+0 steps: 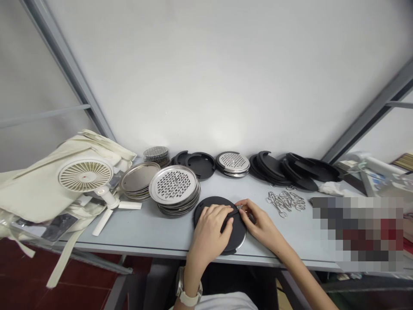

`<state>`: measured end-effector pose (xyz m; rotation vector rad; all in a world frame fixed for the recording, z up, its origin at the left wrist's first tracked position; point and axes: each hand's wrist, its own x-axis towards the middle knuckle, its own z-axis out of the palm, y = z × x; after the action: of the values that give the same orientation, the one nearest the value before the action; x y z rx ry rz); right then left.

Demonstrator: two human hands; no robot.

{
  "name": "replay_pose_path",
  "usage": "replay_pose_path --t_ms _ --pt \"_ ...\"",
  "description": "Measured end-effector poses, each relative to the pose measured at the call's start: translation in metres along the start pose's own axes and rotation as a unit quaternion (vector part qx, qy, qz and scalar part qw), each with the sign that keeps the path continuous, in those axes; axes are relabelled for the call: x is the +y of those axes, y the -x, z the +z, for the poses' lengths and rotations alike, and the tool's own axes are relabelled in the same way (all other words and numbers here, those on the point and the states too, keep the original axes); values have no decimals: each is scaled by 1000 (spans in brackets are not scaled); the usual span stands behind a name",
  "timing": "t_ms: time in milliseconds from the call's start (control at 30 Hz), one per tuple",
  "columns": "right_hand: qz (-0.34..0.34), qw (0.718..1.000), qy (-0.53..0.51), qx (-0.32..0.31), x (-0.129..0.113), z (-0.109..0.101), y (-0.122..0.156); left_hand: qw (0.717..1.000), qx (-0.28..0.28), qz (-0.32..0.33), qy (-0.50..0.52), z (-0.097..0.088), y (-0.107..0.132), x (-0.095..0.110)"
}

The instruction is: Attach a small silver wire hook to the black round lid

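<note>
A round black plastic disc (pixel 238 230) lies flat near the table's front edge, with a rim of steel showing beneath its lower right side. My left hand (pixel 211 224) lies across the disc and holds it down, hiding most of its face. My right hand (pixel 256 219) pinches a small metal piece (pixel 239 207) at the disc's upper right, close to my left fingertips. A pile of metal wire clips (pixel 285 202) lies just beyond my right hand. Perforated steel discs (pixel 174 189) stand stacked to the left of my left hand.
Along the wall on the grey table (pixel 145 230) stand stacks of steel discs (pixel 232 163) and black rings (pixel 271 168). A white folding fan (pixel 85 174) lies on a cream cloth bag (pixel 32 191) at left. A pixelated patch hides the right side.
</note>
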<state>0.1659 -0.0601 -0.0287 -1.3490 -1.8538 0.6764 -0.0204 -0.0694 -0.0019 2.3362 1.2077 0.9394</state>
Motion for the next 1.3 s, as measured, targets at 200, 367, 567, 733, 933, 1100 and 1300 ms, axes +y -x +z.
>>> replay_pose_path --t_ms 200,367,567,733,933,1100,1300 --pt "-2 1000 -9 22 0 1 0 1000 4 3 -7 0 0 0" --pt "-16 997 -13 69 4 0 -1 1000 6 2 -5 1 0 -1" --pt "-27 996 2 89 8 0 -1 1000 5 0 -3 0 0 -1" --pt "-23 996 7 87 4 -2 -1 1000 5 6 -7 0 -1 -1" --pt "-23 996 15 81 0 -3 -2 1000 4 2 -4 1 0 0" --pt "-12 998 18 67 -1 -2 -2 1000 4 1 -8 1 0 -1" --pt "-16 998 36 58 -2 -2 -2 1000 8 4 -11 1 0 -1"
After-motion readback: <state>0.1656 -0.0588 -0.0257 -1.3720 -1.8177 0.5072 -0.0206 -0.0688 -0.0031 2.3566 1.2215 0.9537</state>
